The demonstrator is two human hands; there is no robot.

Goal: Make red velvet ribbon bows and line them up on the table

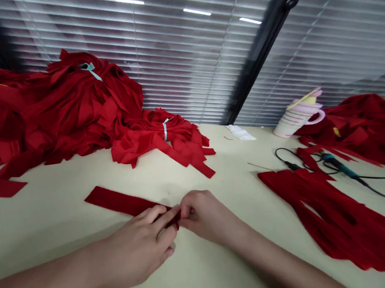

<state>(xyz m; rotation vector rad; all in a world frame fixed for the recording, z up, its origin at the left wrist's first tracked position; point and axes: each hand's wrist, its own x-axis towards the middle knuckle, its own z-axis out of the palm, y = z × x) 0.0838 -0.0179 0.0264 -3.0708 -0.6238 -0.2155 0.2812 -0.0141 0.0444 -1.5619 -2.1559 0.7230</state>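
A dark red fabric strip [116, 201] lies slantwise on the table before me. My left hand [144, 245] rests over its near part, fingers bent and pressing the cloth down, the index finger reaching to the strip's right end. At that end, my right hand [203, 216] pinches the cloth between thumb and index finger. The two hands meet there, fingertips almost touching. Part of the strip is hidden beneath the left fingers, and whether its end is folded I cannot tell.
Bundled red strips [71, 106] are heaped at the back left, with a smaller tied bundle [177, 132] beside them. Rightward lie loose red strips [340, 211], a teal-handled corded tool [339, 165], a tilted pink-and-white cup [296, 117] and another red heap [365, 121]. Blinds [182, 49] stand behind.
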